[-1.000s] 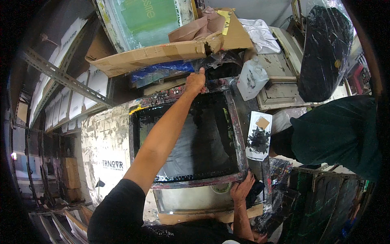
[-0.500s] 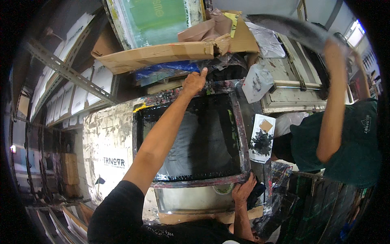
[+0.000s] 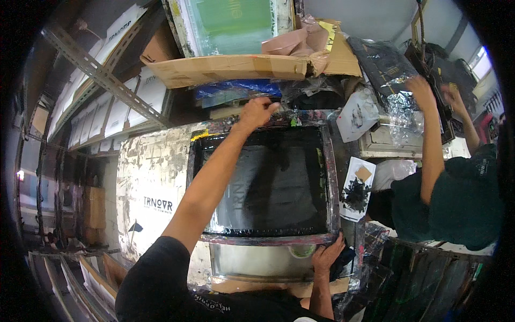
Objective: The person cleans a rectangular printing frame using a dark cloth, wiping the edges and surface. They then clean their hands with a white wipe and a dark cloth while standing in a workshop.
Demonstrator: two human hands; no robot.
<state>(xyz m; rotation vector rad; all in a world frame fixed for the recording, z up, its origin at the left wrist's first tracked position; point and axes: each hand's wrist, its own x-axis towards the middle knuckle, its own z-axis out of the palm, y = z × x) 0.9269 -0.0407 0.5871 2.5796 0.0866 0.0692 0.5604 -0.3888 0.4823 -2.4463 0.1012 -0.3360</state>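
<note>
— Nearby, that co-worker's raised arm (image 3: 429,134) has swung lower, onto the black sheet (image 3: 386,70).
— And the printing screen (image 3: 263,182)?
— Unmoved: left hand (image 3: 256,111) fingers curled over its far frame edge, right hand (image 3: 326,255) clasping the near corner.

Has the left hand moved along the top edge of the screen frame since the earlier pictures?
No. The left hand stays at the top edge of the screen frame, under the cardboard box.

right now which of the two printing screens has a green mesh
The upper screen on the cardboard; the ink-blackened screen that both hands hold has dark mesh.
</note>
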